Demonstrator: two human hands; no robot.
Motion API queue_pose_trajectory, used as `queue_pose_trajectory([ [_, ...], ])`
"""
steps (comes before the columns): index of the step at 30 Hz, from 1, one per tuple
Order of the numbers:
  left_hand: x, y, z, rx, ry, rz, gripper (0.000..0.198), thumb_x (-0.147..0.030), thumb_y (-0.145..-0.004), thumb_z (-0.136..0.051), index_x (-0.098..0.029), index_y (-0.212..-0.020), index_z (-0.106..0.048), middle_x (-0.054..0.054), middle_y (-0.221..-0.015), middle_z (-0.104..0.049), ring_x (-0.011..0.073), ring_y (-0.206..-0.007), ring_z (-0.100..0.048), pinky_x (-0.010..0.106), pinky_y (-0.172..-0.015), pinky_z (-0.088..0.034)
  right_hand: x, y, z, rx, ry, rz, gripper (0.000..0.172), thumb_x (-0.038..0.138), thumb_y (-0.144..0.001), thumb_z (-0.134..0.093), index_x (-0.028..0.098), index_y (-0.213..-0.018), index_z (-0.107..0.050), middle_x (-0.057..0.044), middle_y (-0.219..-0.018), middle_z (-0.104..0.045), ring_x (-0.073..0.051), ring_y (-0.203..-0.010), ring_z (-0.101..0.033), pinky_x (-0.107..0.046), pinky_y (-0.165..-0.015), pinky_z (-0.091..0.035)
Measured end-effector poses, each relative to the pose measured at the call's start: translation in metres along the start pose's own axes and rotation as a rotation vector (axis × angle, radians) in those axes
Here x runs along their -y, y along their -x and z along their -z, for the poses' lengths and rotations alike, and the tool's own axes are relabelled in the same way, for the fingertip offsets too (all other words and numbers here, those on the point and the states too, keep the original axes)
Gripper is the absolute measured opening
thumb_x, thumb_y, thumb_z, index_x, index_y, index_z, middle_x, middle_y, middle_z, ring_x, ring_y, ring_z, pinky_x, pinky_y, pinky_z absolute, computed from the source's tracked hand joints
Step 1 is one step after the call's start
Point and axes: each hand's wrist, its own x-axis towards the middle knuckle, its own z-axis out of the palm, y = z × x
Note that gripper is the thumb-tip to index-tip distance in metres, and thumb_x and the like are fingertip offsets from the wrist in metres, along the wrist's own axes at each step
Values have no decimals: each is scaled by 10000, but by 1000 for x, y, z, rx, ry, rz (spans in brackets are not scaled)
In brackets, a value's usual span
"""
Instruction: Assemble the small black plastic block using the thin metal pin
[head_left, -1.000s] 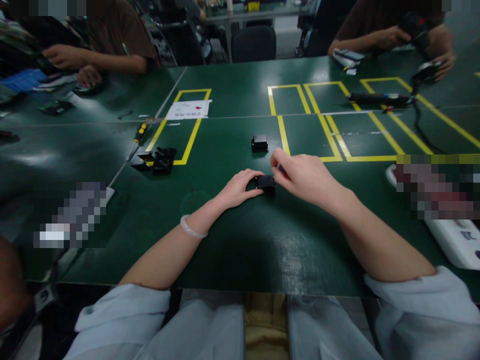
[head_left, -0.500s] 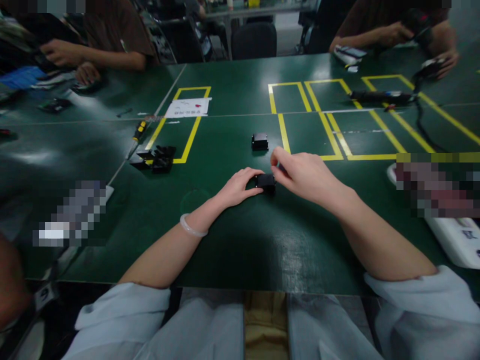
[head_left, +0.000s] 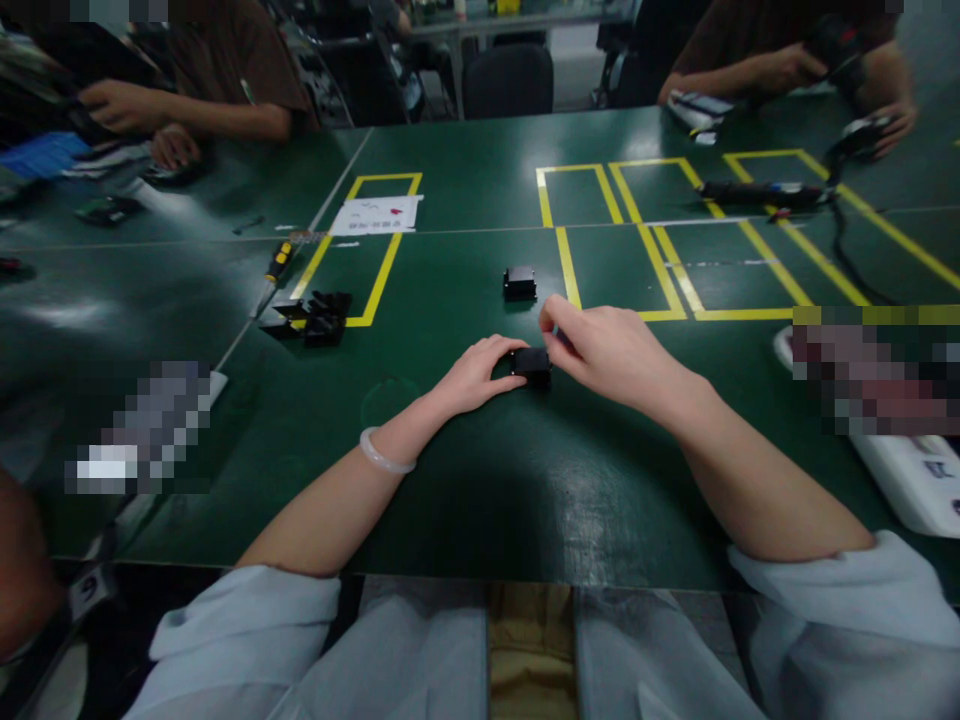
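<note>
On the green table (head_left: pixel 465 490) in front of me sits a small black block-shaped part (head_left: pixel 531 364). My left hand (head_left: pixel 480 373) grips its left side between thumb and fingers. At the part's right edge is my right hand (head_left: pixel 600 345), its fingers curled together in a pinch; whatever they hold, if anything, is hidden. A second black part (head_left: pixel 520 283) of similar shape stands just beyond, untouched. Several black pieces (head_left: pixel 311 317) lie in a cluster farther left.
A yellow-and-black screwdriver (head_left: pixel 280 262) and a paper sheet (head_left: pixel 375 214) lie at the left. Yellow tape outlines (head_left: pixel 649 250) mark the table. A black cylindrical tool (head_left: pixel 765 193) with a cable rests at the right, near a white object (head_left: pixel 907 485). Co-workers' hands (head_left: pixel 795 70) are busy across the table.
My right hand has shifted very slightly left against the black part. My left hand and the parts stay where they were.
</note>
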Motion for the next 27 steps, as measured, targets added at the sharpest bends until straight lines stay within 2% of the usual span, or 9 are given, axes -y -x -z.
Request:
queue_pose_trajectory([
  [8,-3,0,2,7,2,2,444,-451,-901,-597,-204,-1261,-521,72,-1212,-594,254,-1112,-553,376,-976,-418,-1,1,1,-18,21,-3,246,280,-930,-356,194,-1092,-519,-41,-783,-680,-169,-627,-572,-267,-548,-228],
  [14,0,0,0,-2,-13,-11,459,-466,-898,-601,-193,-1260,-528,72,-1155,-601,252,-1060,-561,368,-921,-432,-3,0,-1,2,93,-24,313,407,-988,-325,194,-1082,-534,-56,-777,-691,-188,-635,-601,-276,-545,-216],
  [22,-3,0,2,11,10,5,440,-457,-905,-589,-217,-1267,-522,69,-1206,-596,255,-1115,-551,376,-965,-422,-1,1,1,-8,64,-39,286,305,-974,-316,191,-1132,-524,-52,-821,-701,-179,-650,-603,-272,-547,-232],
  [27,-1,0,1,4,-1,5,459,-470,-901,-592,-215,-1276,-521,72,-1192,-597,254,-1092,-556,376,-953,-427,-3,0,0,0,66,-44,310,395,-980,-336,195,-1111,-533,-49,-784,-697,-188,-643,-604,-273,-546,-228],
])
